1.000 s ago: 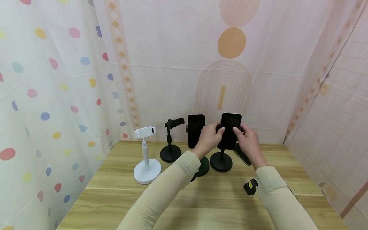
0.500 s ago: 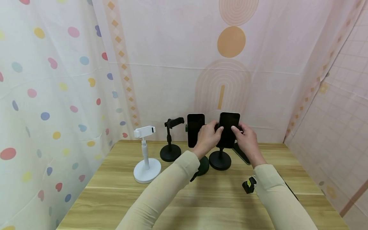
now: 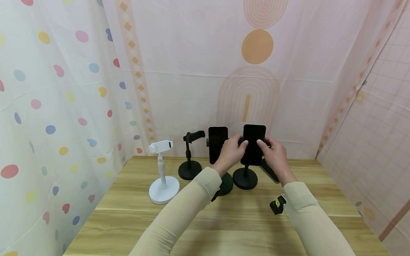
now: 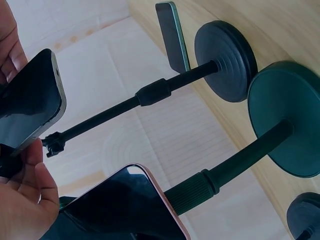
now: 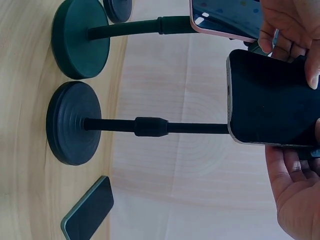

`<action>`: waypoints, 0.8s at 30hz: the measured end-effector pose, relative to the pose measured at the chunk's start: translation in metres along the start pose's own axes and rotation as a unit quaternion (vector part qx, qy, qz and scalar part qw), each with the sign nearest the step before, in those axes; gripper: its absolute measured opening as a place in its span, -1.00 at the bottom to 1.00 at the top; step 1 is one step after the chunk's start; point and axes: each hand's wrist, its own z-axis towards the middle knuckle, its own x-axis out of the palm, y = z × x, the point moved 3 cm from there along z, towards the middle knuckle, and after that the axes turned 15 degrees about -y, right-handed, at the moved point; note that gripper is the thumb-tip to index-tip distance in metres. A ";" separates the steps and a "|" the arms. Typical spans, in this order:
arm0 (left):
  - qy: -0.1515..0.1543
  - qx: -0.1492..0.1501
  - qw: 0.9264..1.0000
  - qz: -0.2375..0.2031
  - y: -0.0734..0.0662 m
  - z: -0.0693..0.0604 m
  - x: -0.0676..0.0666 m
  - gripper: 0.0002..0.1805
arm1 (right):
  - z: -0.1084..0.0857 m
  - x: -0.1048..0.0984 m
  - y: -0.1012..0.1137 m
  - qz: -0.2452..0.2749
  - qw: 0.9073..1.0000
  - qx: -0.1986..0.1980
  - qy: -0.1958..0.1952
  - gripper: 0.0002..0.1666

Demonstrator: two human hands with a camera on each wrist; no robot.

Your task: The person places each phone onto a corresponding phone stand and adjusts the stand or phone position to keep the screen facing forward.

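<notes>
A black smartphone [image 3: 253,144] with a silver edge stands upright at the top of a black phone stand [image 3: 245,179]. My left hand [image 3: 231,152] grips its left side, thumb at the front edge and fingers behind. On the opposite side my right hand [image 3: 276,156] pinches the smartphone, with its thumb on the screen. In the left wrist view a black piece of the holder [image 4: 9,162] shows beside my left fingers; most of the holder is hidden. Just left of this stand, a second smartphone [image 3: 217,144] with a pink edge sits on a green phone stand [image 3: 227,185], partly behind my left hand.
A third smartphone [image 3: 270,171] lies on the wooden table [image 3: 237,227] behind my right hand. To the left stand a white phone stand [image 3: 164,190] and another black phone stand [image 3: 190,170]. A patterned curtain [image 3: 192,53] hangs behind the table.
The smartphone between my hands has shifted slightly left over its stand, and both hands have moved with it. The hold on it looks the same. The other stands keep their places.
</notes>
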 end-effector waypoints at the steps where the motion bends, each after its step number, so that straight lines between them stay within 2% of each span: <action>1: 0.001 -0.002 1.000 0.000 0.000 0.000 0.000 -0.65 | 0.000 0.000 0.000 -0.006 1.000 -0.001 0.002 -0.43; 10: 0.011 -0.026 1.000 0.010 0.001 0.004 0.001 -0.57 | 0.005 -0.003 0.002 -0.039 0.999 -0.002 0.035 -0.37; 17: 0.000 -0.025 0.999 0.021 -0.005 0.009 0.001 -0.71 | 0.013 -0.008 0.006 -0.045 0.998 -0.009 0.053 -0.49; 24: 0.008 -0.057 0.998 0.037 -0.008 0.015 0.002 -0.67 | 0.019 -0.009 0.009 -0.027 0.994 0.029 0.097 -0.49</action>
